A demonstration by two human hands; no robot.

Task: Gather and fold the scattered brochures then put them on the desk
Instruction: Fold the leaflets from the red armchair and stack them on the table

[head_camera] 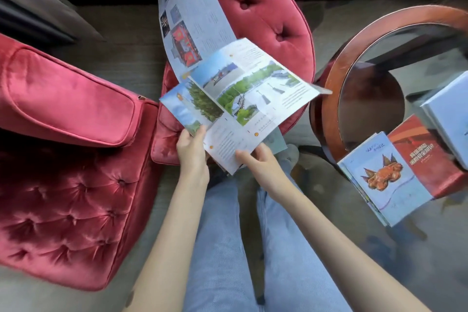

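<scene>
An unfolded brochure (243, 99) with landscape photos and text panels is held in the air over a red chair. My left hand (192, 149) pinches its lower left panel. My right hand (260, 159) grips its bottom edge. A second long unfolded brochure (190, 23) lies draped over the round red chair (266, 15) behind it. On the round glass table (354, 58) at the right sits a pile of folded brochures, topped by a light blue one with an orange figure (385, 180), beside a red booklet (425, 157).
A red tufted armchair (63, 159) fills the left side, its cushion close to my left hand. A pale blue box (448, 114) stands on the table's right edge. My legs in blue jeans (253, 248) are below. Grey carpet (126, 28) lies between the chairs.
</scene>
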